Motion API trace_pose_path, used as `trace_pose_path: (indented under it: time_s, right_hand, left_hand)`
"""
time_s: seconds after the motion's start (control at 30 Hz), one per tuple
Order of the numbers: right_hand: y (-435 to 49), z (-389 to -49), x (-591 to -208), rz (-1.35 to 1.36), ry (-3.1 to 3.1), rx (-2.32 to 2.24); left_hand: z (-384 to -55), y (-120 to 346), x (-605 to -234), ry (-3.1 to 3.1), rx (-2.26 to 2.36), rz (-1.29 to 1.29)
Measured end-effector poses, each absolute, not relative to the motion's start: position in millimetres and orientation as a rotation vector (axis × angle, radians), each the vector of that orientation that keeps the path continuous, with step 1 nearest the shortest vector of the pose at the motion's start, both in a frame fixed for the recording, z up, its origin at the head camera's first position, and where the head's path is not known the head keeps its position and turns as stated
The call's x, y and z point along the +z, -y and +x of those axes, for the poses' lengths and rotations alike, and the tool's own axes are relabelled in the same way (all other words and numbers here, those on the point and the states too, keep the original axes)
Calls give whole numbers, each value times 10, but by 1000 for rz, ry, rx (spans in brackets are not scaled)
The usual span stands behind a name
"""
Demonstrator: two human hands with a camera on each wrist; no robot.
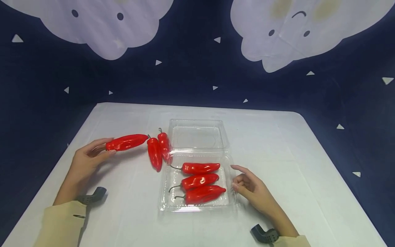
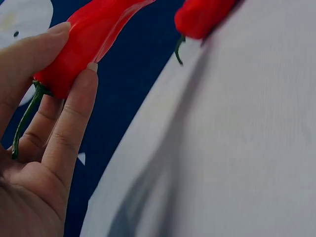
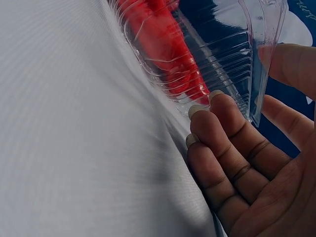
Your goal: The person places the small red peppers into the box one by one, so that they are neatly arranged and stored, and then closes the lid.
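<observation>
My left hand (image 1: 89, 156) holds a red chili pepper (image 1: 127, 142) above the table, pinched near its stem end between thumb and fingers. The pepper's green stem (image 2: 28, 116) points back toward the palm. Two more red chili peppers (image 1: 155, 154) lie just beyond its tip, left of a clear plastic clamshell box (image 1: 197, 207). Inside the box's near half, three red chili peppers (image 1: 201, 168) lie side by side with stems to the left. My right hand (image 1: 254, 192) holds the box's right edge, the thumb at the rim and curled fingers (image 3: 210, 128) against the side wall.
The box's lid (image 1: 197, 137) lies folded back on the far side. A white cloth covers the table (image 1: 277, 164). Behind it hangs a dark blue backdrop (image 1: 197, 75) with clouds and small triangles. Each wrist wears a dark camera mount (image 1: 92, 196).
</observation>
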State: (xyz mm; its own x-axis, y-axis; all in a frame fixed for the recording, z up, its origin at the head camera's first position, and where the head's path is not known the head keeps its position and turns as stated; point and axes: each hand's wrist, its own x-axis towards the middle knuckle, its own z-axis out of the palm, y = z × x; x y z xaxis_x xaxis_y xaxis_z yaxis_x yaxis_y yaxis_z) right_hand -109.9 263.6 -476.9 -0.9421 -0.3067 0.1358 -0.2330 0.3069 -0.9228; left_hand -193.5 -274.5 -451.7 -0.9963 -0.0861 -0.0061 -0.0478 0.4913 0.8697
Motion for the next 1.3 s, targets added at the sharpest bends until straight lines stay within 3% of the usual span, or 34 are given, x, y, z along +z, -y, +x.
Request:
trace_pose_path:
  time_s: [0.4, 1.3]
  right_hand:
    - [-2635, -1104, -4777, -496, -2488, -1728]
    - [-2641, -1116, -4759, -429, -2528, -1669]
  left_hand:
    - [-1910, 2509, -4398, 2624, -1540, 40]
    - [-1827, 1515, -4377, 2390, -1911, -484]
